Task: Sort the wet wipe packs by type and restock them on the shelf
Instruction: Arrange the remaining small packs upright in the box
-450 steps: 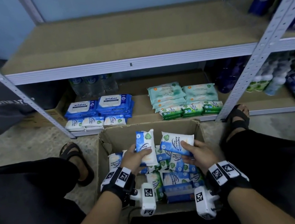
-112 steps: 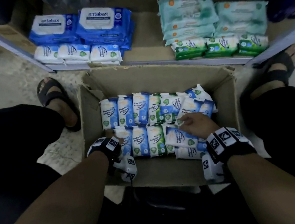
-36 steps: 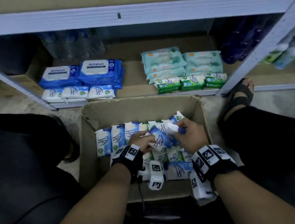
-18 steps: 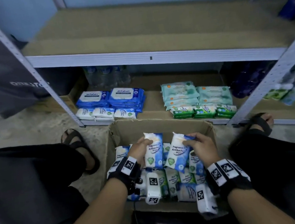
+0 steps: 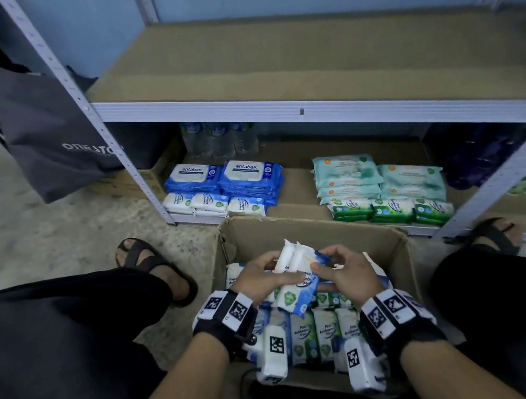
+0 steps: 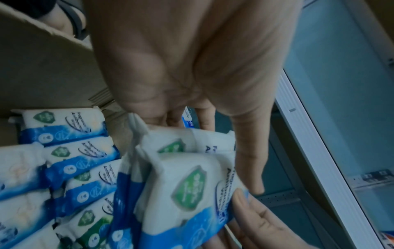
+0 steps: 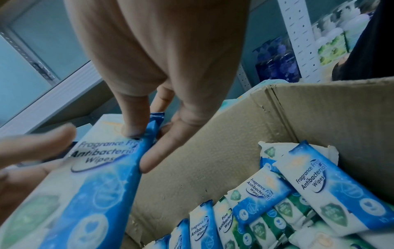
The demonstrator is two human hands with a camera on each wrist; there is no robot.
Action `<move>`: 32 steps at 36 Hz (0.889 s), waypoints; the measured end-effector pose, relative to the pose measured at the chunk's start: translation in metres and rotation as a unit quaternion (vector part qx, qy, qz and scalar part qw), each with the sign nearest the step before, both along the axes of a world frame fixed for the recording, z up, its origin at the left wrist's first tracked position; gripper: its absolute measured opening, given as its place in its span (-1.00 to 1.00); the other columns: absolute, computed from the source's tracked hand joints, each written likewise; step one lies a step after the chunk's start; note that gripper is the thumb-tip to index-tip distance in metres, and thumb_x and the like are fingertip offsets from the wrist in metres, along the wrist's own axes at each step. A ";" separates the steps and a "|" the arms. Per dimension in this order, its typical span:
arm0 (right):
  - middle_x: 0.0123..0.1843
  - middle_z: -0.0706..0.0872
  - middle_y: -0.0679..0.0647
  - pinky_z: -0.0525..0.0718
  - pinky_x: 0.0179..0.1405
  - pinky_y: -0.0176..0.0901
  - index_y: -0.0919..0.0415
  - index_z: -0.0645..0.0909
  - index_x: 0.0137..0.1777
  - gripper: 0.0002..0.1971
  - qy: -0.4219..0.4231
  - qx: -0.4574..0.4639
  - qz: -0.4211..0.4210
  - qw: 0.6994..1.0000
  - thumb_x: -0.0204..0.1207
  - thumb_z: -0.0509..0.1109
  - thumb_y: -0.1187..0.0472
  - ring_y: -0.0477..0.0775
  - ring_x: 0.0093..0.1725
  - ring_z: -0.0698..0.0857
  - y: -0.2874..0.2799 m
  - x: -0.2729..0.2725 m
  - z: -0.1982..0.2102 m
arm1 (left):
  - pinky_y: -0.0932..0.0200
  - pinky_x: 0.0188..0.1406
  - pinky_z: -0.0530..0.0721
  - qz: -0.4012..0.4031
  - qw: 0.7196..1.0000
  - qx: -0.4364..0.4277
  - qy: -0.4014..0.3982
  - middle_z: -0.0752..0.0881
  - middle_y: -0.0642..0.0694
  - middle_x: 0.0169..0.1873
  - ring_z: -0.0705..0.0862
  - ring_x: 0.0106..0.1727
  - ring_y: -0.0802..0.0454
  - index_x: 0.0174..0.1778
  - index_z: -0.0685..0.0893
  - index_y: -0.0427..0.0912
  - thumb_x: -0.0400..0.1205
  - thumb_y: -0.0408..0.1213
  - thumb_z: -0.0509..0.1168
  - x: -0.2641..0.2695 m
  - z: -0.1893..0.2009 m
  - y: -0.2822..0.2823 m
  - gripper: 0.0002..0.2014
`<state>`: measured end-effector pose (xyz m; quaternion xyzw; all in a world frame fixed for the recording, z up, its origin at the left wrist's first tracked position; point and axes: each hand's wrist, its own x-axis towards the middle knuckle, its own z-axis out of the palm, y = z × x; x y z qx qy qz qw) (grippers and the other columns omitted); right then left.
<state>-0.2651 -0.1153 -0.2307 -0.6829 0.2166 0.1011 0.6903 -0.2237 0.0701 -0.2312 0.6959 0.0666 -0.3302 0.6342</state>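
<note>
Both hands meet above the open brown cardboard box [image 5: 306, 227]. Left hand [image 5: 259, 281] and right hand [image 5: 350, 275] each curl fingers round a small bundle of white-and-blue antibacterial wipe packs [image 5: 299, 272] (at least two, stacked). More packs, blue and green, stand in the box. Grey metal shelf [image 5: 276, 109] at 12 o'clock.

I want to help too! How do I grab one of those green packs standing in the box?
Pinch a green pack by its top edge, coming straight down from above. The packs stand upright and tight together in the cardboard box, so only their tops are free for fingers.
</note>
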 end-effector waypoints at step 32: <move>0.43 0.60 0.01 0.56 0.26 -0.13 0.06 0.60 0.40 -0.53 0.095 -0.219 0.358 0.903 0.49 0.58 0.20 0.04 0.41 0.57 0.087 0.058 -0.073 | 0.11 0.13 0.70 0.129 0.941 0.295 -0.109 0.76 0.04 0.10 0.73 0.05 0.07 0.16 0.72 0.07 0.59 -0.26 0.45 0.041 -0.058 0.128 -0.76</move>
